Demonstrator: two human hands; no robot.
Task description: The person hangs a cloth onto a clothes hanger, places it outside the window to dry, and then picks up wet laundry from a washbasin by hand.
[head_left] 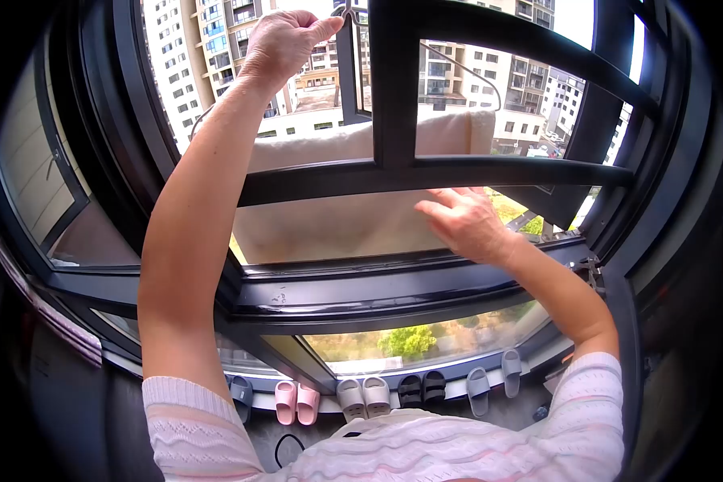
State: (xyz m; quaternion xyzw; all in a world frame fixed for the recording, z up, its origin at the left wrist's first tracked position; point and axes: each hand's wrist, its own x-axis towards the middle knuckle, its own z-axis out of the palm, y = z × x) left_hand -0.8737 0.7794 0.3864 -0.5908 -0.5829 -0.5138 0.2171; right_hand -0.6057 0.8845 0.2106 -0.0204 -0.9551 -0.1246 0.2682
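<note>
At the top of the view, my left hand [285, 40] is raised in a closed pinch at the neck of a wire hanger [480, 78]. The hanger's thin arms slope down on both sides behind the window bars. A pale cloth [321, 229] is draped over it, outside the dark window frame [313, 186]. My right hand [467, 223] reaches through the opening below the frame's middle rail, fingers stretched out and apart. Its fingertips are beside the right part of the cloth; whether they touch it I cannot tell.
Dark bars [522, 36] cross the upper right. The window sill [337, 293] runs below the cloth. Along the floor by the lower glass stand several pairs of slippers, including pink slippers [297, 402] and grey slippers [363, 398]. Tall buildings [177, 56] rise outside.
</note>
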